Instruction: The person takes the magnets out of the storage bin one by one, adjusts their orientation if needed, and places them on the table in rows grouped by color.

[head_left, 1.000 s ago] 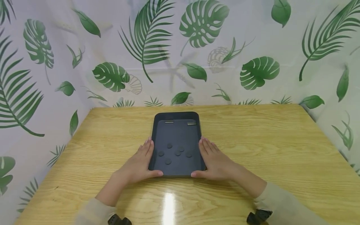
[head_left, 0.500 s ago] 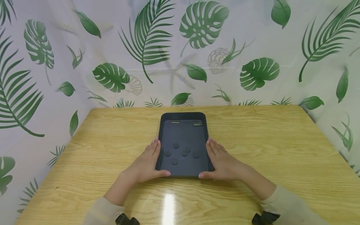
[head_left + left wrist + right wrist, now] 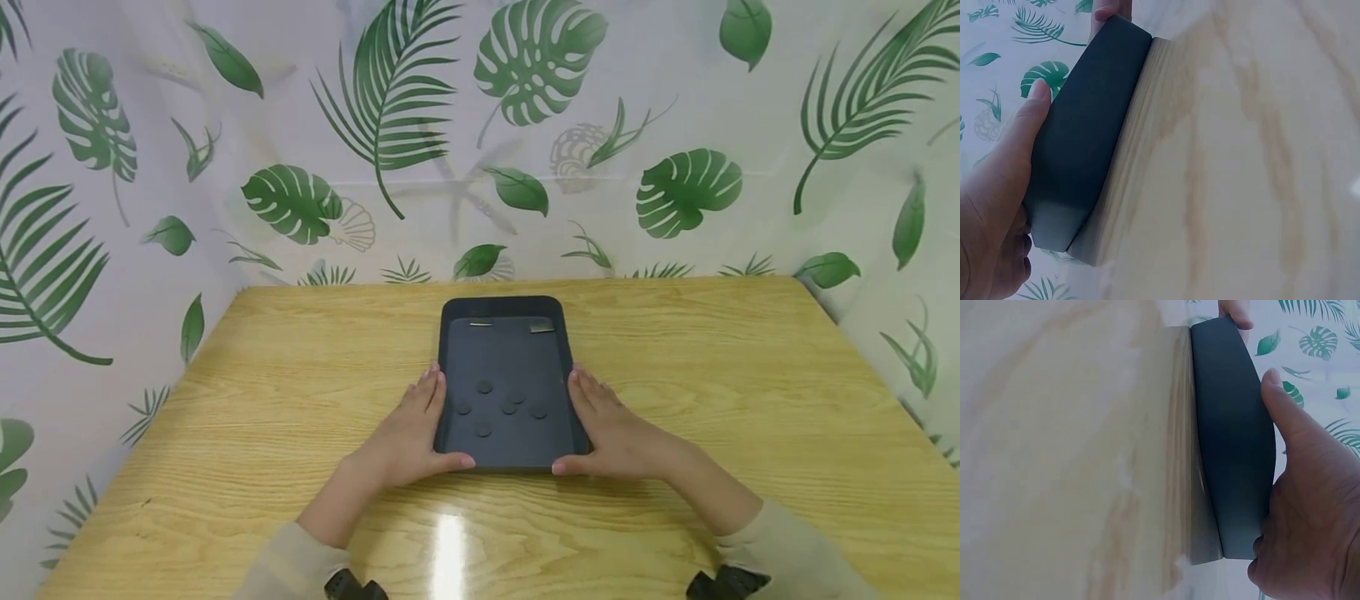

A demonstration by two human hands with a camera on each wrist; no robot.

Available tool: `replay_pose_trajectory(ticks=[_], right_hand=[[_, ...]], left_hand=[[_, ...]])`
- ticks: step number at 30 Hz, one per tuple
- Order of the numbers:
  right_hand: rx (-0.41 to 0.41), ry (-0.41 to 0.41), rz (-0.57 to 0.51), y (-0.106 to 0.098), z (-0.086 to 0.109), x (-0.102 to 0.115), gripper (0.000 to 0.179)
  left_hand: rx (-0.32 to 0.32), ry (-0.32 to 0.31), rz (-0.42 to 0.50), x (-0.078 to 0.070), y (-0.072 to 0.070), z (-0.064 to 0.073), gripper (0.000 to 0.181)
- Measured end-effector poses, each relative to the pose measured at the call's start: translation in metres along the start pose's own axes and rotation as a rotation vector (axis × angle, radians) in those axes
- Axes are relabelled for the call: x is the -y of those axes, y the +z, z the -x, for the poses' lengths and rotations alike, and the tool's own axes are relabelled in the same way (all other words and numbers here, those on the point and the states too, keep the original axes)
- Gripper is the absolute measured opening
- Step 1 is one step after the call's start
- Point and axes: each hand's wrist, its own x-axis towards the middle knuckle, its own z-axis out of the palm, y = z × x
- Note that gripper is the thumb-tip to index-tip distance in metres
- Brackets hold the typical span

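Observation:
A dark, rectangular, deep-rimmed tray (image 3: 502, 354) lies on the wooden table, long side pointing away from me. On its floor are several dark round disc shapes (image 3: 484, 387), flat and close to the tray's own colour. Two small shiny strips, a left strip (image 3: 481, 323) and a right strip (image 3: 542, 328), show at its far end. My left hand (image 3: 405, 433) presses the tray's left side with straight fingers, its thumb along the near edge. My right hand (image 3: 618, 433) mirrors this on the right side. Both wrist views show the tray wall, with a thumb (image 3: 1038, 103) near its rim.
The wooden table (image 3: 712, 358) extends around the tray on all sides. A white cloth (image 3: 420, 242) with green leaf prints hangs behind the table and along both sides. Black wrist devices (image 3: 352, 586) sit at both sleeve cuffs.
The tray has slid to the right across the table, with both hands staying against its sides. The discs and strips have kept their places inside it.

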Motion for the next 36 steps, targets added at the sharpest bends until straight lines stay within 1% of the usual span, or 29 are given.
replay_pose_trajectory(ticks=[4,9,14,17,21,24,30,33,36], right_hand=[[-0.012,0.010,-0.025,-0.003,0.006,-0.004,0.123],[-0.002,0.030,-0.087,-0.005,0.012,-0.008,0.126],[-0.001,0.026,-0.128,-0.008,0.020,-0.015,0.128],[0.002,0.021,-0.162,-0.011,0.024,-0.019,0.128],[-0.001,0.017,-0.201,-0.012,0.029,-0.023,0.128],[-0.006,0.010,-0.214,-0.012,0.031,-0.026,0.129],[-0.018,-0.007,-0.235,-0.011,0.034,-0.028,0.130],[-0.023,-0.009,-0.239,-0.011,0.034,-0.028,0.130],[-0.024,-0.008,-0.248,-0.010,0.035,-0.028,0.130]], left_hand=[[0.000,0.012,0.008,-0.006,0.001,-0.004,0.118],[0.001,0.005,0.032,-0.015,0.004,-0.006,0.117],[-0.013,0.021,0.030,-0.024,0.010,-0.008,0.118],[-0.026,0.019,0.019,-0.029,0.013,-0.010,0.118],[-0.026,0.003,0.041,-0.036,0.017,-0.011,0.118],[-0.023,0.005,0.062,-0.039,0.017,-0.011,0.118],[-0.019,0.021,0.069,-0.041,0.016,-0.012,0.117],[-0.023,0.030,0.110,-0.039,0.018,-0.012,0.117],[-0.043,0.055,0.163,-0.034,0.023,-0.012,0.119]])
